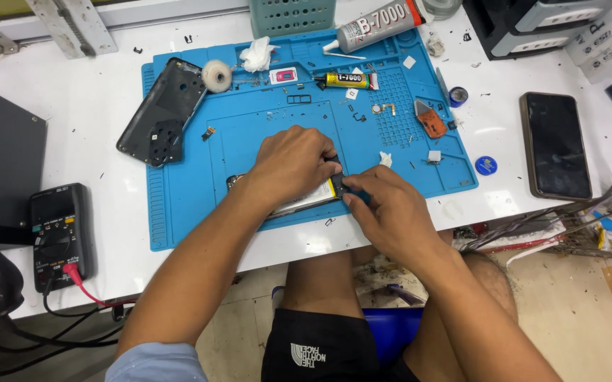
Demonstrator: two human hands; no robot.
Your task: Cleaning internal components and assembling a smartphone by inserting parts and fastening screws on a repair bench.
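An opened phone [313, 198] lies on the blue repair mat [193, 212], near its front edge. My left hand [292, 163] covers most of the phone and presses down on it. At the phone's right end my right hand [384, 212] pinches a small dark part between its fingertips. Only a pale strip of the phone's inside and its left corner [234, 181] show. Whether a tool is in my right hand is hidden.
A black phone back cover [164, 113], a tape roll [217, 75], two glue tubes [373, 27] [345, 80] and small parts lie on the mat. A dark phone [555, 145] rests to the right. A multimeter [58, 233] sits at the left. Cables hang at the right edge.
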